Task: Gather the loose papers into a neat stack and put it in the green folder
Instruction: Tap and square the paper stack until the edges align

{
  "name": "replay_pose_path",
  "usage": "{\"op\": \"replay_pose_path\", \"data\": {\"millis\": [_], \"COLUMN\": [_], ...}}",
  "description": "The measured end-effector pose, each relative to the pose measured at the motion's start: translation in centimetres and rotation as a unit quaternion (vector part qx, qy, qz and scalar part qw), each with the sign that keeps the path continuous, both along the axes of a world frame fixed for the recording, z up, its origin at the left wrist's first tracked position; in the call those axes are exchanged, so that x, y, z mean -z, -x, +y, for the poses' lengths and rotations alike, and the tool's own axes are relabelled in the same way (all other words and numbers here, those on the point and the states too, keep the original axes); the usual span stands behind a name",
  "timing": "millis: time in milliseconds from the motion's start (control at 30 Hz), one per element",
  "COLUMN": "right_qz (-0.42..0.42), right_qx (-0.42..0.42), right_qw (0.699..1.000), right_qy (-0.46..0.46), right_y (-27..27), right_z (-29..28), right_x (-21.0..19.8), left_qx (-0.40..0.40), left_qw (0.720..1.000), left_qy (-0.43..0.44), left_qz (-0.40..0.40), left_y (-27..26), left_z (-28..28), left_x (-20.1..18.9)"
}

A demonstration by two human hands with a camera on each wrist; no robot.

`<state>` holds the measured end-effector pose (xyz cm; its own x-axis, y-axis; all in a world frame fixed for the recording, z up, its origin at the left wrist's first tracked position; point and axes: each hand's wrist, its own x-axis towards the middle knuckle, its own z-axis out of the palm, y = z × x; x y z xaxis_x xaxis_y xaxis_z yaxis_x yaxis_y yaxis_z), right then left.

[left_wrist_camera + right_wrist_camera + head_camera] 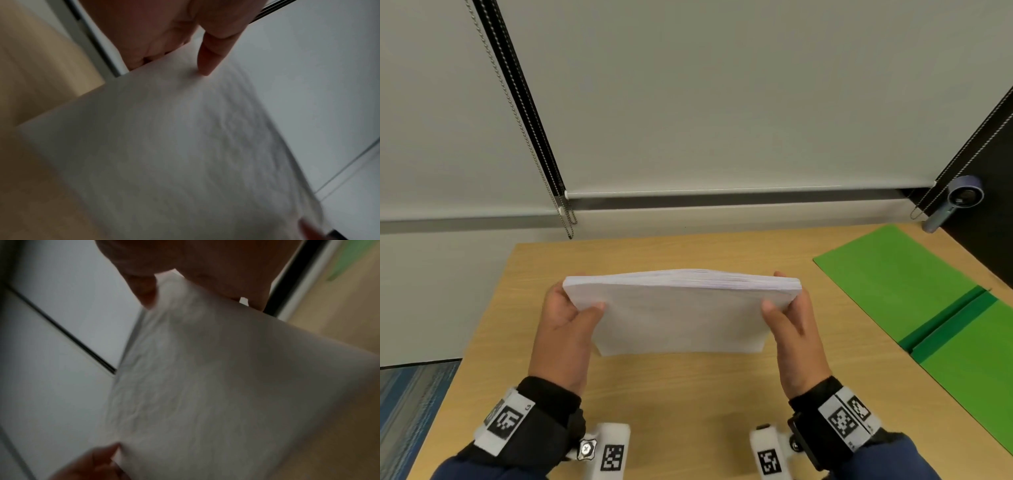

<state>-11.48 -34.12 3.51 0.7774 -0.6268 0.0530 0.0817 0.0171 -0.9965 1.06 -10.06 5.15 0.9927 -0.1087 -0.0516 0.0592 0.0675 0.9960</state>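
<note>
Both hands hold one stack of white papers above the wooden surface. The stack stands on its long edge, tilted a little toward the person, and its lower edge is close to the surface; whether it touches the wood I cannot tell. The top edges of the sheets are almost level, with a few sheets slightly higher in the middle.

The left hand grips the left short side of the stack: the thumb lies on the near face and the other fingers are curled behind the sheets. In the left wrist view one finger presses its tip on the paper face. The right hand grips the right short side in the same way, thumb in front and fingers behind. In the right wrist view the paper fills most of the picture, which is blurred, and the tips of the other hand show at the far lower corner.

The green folder lies open and flat on the right part of the surface, well apart from the stack, with its darker fold line running across it. Behind the folder, at the far right corner, there is a small grey-blue handheld fan. A grey roller blind with bead chains covers the wall behind
</note>
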Motion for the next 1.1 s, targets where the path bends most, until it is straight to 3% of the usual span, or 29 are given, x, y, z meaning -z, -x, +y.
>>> {"op": "replay_pose_path", "data": {"millis": [267, 567, 667, 733, 800, 833, 933, 1000, 1033, 1100], "right_qz": [0.006, 0.085, 0.092, 0.095, 0.096, 0.097, 0.098, 0.098, 0.095, 0.095], "right_qx": [0.02, 0.021, 0.005, -0.001, -0.004, -0.004, -0.005, -0.005, -0.008, -0.014], "right_qw": [1.0, 0.994, 0.993, 0.993, 0.992, 0.992, 0.992, 0.992, 0.993, 0.992], "right_qy": [-0.019, -0.06, -0.075, -0.077, -0.076, -0.077, -0.075, -0.076, -0.076, -0.079], "right_y": [-0.7, -1.2, -1.2, -1.1, -1.1, -1.1, -1.1, -1.0, -1.0, -1.0], "right_z": [-0.3, -0.6, -0.8, -1.0, -1.1, -1.1, -1.1, -1.0, -0.9, -0.8], "right_x": [-0.5, 2.1, 2.5, 2.5, 2.5, 2.5, 2.5, 2.3, 2.1, 1.8], "left_qx": [-0.004, -0.002, -0.017, -0.043, -0.062, -0.054, 0.076, 0.165, 0.192, 0.212], "left_qw": [1.0, 0.997, 0.996, 0.987, 0.946, 0.91, 0.748, 0.661, 0.634, 0.606], "left_qy": [0.01, -0.038, -0.084, -0.15, -0.261, -0.311, -0.463, -0.554, -0.583, -0.603], "left_qz": [0.008, 0.069, 0.033, -0.04, -0.18, -0.269, -0.47, -0.477, -0.47, -0.474], "left_y": [-0.2, 0.6, 0.5, 0.5, 1.0, 1.5, 2.7, 3.0, 3.1, 2.9], "left_z": [-0.5, -0.7, -0.1, 0.4, 0.3, -0.2, -3.0, -5.2, -6.2, -7.6], "left_x": [0.4, 1.6, 0.7, -1.3, -4.3, -5.7, -7.2, -6.7, -6.4, -6.1]}}
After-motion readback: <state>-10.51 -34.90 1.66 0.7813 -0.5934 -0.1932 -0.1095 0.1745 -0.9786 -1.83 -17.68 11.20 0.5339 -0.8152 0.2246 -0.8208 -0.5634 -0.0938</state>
